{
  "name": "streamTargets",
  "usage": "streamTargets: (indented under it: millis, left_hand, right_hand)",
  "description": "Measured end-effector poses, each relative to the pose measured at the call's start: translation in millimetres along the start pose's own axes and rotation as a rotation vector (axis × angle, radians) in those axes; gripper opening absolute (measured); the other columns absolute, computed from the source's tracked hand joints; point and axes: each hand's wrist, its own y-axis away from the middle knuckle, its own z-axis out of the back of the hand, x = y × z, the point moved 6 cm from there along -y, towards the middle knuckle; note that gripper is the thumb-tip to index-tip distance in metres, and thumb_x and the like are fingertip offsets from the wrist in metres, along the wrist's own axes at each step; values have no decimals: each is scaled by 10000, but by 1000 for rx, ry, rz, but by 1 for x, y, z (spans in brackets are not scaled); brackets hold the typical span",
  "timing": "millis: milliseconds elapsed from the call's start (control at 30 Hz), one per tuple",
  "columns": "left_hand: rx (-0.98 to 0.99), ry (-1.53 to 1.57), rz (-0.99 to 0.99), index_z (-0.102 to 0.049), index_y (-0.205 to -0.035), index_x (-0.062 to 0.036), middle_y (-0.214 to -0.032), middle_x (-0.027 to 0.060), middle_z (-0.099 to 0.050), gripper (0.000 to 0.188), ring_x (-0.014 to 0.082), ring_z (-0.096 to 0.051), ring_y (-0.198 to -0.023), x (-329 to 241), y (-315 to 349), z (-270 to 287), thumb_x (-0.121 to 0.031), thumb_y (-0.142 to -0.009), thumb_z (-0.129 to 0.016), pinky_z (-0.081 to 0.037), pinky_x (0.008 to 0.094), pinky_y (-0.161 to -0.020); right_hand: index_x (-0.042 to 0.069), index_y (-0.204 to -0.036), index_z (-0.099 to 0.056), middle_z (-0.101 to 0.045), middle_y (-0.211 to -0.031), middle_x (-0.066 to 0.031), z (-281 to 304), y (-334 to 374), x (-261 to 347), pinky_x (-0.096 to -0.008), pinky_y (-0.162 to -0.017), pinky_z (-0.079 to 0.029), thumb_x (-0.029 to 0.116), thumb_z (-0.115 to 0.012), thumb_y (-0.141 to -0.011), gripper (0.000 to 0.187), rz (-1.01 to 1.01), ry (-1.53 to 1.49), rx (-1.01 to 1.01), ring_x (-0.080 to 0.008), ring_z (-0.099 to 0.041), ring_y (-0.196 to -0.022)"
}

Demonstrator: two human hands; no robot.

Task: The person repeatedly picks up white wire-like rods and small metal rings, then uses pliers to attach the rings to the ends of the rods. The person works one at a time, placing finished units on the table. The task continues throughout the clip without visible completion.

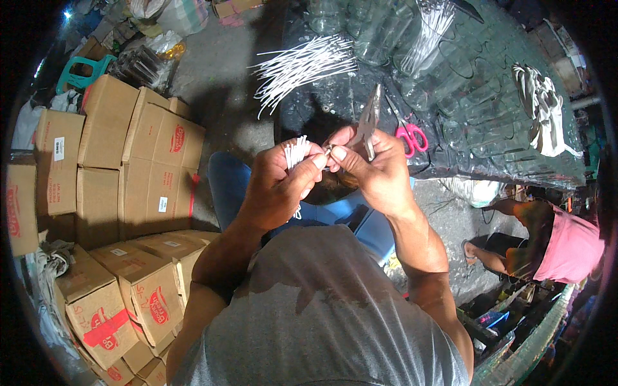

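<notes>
My left hand point(269, 186) is closed round a small bundle of thin white cords point(295, 152), whose ends stick out above and below the fist. My right hand point(384, 177) keeps a pair of metal pliers point(369, 121) in its grip, jaws pointing up and away. Between the fingertips of both hands is a tiny brownish, metallic-looking piece point(329, 150), too small to name. A loose pile of similar white cords point(308, 66) lies on the dark table point(444, 157) beyond my hands. Pink-handled scissors point(412, 138) lie just right of the pliers.
Clear glass jars point(380, 35) and another white cord bundle point(430, 32) occupy the far table. White cloth point(546, 112) lies at its right end. Cardboard boxes point(164, 145) are stacked on my left. A blue chair point(230, 183) is below my hands. A person in pink point(570, 244) is at right.
</notes>
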Motion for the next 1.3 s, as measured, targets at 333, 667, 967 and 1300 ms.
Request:
streamTargets:
  millis: [333, 667, 967, 1300]
  left_hand:
    - [3, -39, 24, -681, -954, -14, -684, -28, -582, 132, 15, -457, -547, 2, -1, 2, -120, -974, -605, -337, 211, -475]
    - [-37, 191, 92, -651, -966, -3, -700, 7, -572, 122, 41, -447, -516, 8, -1, 0, -118, -960, -611, -326, 219, -441]
    - [-97, 169, 107, -636, -1006, -3, -723, 11, -571, 129, 41, -452, -536, 9, 0, 3, -120, -957, -618, -336, 215, -453]
    - [-158, 276, -119, -640, -1002, -2, -728, 32, -597, 116, 49, -472, -537, 1, 0, 13, -110, -961, -649, -359, 221, -465]
  right_hand:
    - [-9, -1020, -665, -683, -871, -13, -2, 3, 4, -246, -717, -514, 36, -654, -968, 70, 3, 58, 2, -77, -617, -793]
    - [-3, -1008, -673, -695, -840, -31, -3, 6, -1, -264, -696, -507, 37, -676, -950, 70, 153, 138, -49, -83, -625, -773]
    - [-9, -1004, -671, -706, -869, -126, 1, 5, 6, -320, -688, -521, 54, -699, -920, 109, 268, 406, -24, -210, -700, -775]
    - [-29, -766, -552, -595, -754, -237, 22, 14, 44, -453, -590, -459, 361, -695, -931, 447, -109, 1167, 182, -399, -626, -686]
